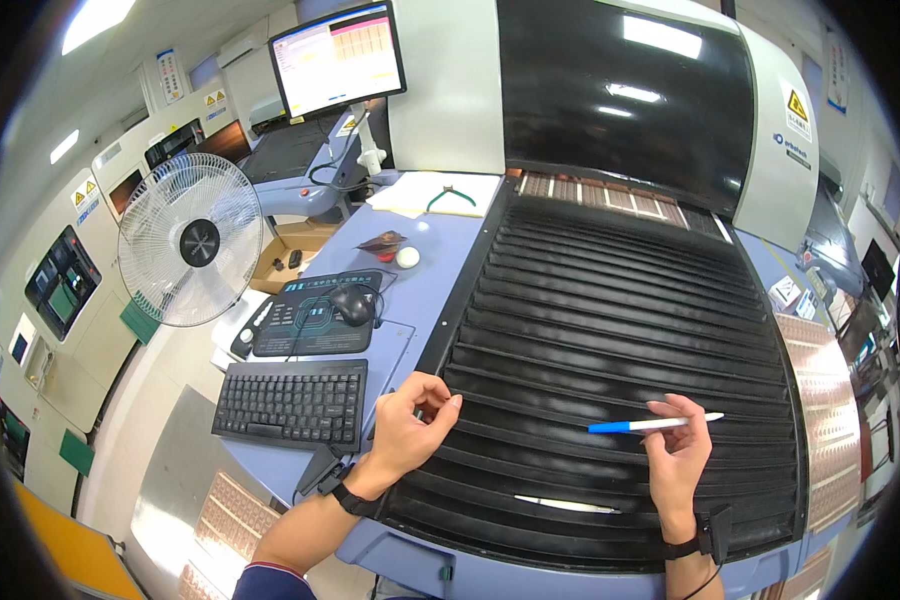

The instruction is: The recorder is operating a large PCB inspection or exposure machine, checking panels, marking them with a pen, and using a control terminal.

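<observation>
Right hand (678,445) clamped on slim white pen with blue end (622,427), above black ribbed machine bed (610,320). Left hand (408,430) loosely curled beside black plastic keyboard (290,403); cannot tell whether it grips anything.

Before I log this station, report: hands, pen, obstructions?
Right hand holds blue-and-white pen over black bellows cover. Left hand loosely curled near keyboard. Unidentified white sliver toward cover's front.

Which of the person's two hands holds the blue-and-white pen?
The right hand, over the black ribbed cover: the pen sits between its fingers. The left hand, near the keyboard, is loosely curled and shows no pen.
</observation>
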A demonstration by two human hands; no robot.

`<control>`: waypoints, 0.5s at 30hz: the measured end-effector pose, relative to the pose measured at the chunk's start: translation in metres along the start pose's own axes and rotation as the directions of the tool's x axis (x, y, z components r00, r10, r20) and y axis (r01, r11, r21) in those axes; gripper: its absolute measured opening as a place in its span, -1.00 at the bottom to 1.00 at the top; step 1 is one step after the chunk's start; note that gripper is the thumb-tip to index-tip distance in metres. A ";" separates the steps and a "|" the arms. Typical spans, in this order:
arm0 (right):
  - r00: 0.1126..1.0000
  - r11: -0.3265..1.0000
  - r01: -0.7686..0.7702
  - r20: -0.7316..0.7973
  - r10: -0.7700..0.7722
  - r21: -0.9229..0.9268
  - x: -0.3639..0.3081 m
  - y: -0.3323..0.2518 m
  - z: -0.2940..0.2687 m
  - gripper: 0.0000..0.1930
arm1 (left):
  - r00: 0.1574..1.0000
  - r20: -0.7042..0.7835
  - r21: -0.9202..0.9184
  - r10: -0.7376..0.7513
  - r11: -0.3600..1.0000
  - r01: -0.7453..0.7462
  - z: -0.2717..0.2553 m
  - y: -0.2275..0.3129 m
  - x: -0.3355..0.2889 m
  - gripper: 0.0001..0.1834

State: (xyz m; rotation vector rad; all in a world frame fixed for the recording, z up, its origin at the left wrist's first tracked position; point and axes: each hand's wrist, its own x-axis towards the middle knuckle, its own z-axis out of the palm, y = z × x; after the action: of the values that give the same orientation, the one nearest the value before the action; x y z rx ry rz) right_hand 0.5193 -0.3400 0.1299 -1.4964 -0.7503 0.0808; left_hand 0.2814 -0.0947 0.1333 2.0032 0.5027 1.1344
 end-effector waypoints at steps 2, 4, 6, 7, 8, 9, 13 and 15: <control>1.000 1.000 -0.003 -0.028 0.003 0.017 0.004 0.001 -0.003 -0.53 | 1.000 0.006 0.028 -0.022 0.999 0.022 0.002 0.004 0.001 -0.84; 0.999 1.000 0.001 -0.041 0.000 0.008 0.009 0.005 -0.007 -0.54 | 1.000 0.001 0.039 -0.008 0.999 0.008 0.001 0.001 0.002 -0.84; 0.997 1.000 -0.003 -0.075 0.004 0.006 0.013 0.008 -0.012 -0.53 | 1.000 -0.019 0.049 0.005 0.999 -0.004 0.000 0.002 0.003 -0.83; 0.996 0.999 0.028 -0.091 -0.025 0.031 0.016 0.006 -0.013 -0.53 | 1.000 -0.024 0.047 0.001 0.999 0.000 -0.002 0.001 0.003 -0.83; 0.993 0.999 0.036 -0.112 -0.036 -0.004 0.017 0.008 -0.016 -0.53 | 0.999 -0.009 0.065 -0.045 0.997 0.045 -0.004 -0.001 0.003 -0.85; 0.990 0.998 0.044 -0.133 -0.049 -0.039 0.018 0.010 -0.019 -0.52 | 0.996 0.005 0.083 -0.090 0.992 0.089 -0.005 -0.002 0.003 -0.84; 0.984 0.998 0.057 -0.170 -0.060 -0.022 0.026 0.013 -0.026 -0.66 | 0.999 -0.019 0.067 -0.043 0.997 0.045 -0.004 -0.001 0.008 -0.62; 0.995 0.993 0.049 -0.083 -0.058 -0.107 0.024 0.018 -0.033 -0.83 | 0.998 0.070 0.319 -0.011 0.948 -0.012 -0.002 0.001 0.005 -0.37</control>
State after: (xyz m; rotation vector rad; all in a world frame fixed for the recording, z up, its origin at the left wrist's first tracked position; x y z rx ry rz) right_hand 0.5611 -0.3542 0.1267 -1.5678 -0.7339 -0.0643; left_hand 0.2819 -0.0911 0.1370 2.3120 0.6849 1.0287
